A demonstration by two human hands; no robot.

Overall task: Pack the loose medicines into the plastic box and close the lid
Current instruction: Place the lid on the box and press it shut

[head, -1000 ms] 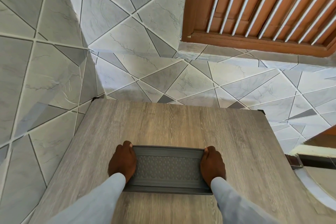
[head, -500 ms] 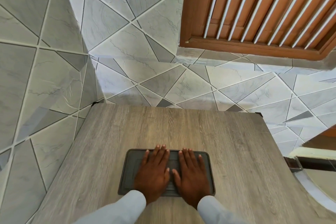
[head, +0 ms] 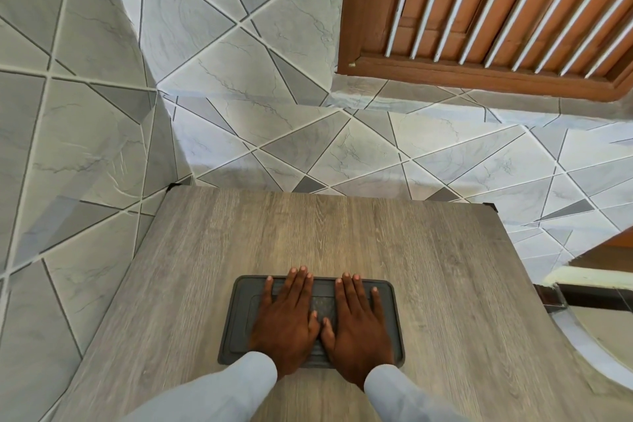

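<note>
- Head view: a dark grey plastic box [head: 239,319] lies flat on a wooden table [head: 445,284], near the edge closest to the person and about in the middle from left to right
- The lid [head: 385,305] of the box is on top, and only this lid shows from above; its middle part has a pattern of small bumps, visible in the gap between the two hands
- The left hand [head: 286,325] lies flat on the left half of the lid, palm down, with the fingers straight and a little spread; the fingertips reach the far edge of the lid
- The right hand [head: 359,329] lies flat on the right half of the lid in the same way, palm down, with straight fingers pointing away from the person
- The two hands are side by side, and the thumbs touch or nearly touch in the middle of the lid
- Both arms wear light blue sleeves [head: 219,387] which come in from the bottom of the picture
- No medicine is visible, because the lid covers the inside of the box
- The table stands against a wall of grey tiles [head: 239,113] with a triangle pattern
- A brown wooden frame with white bars [head: 479,27] is at the top right, above the tiles
</note>
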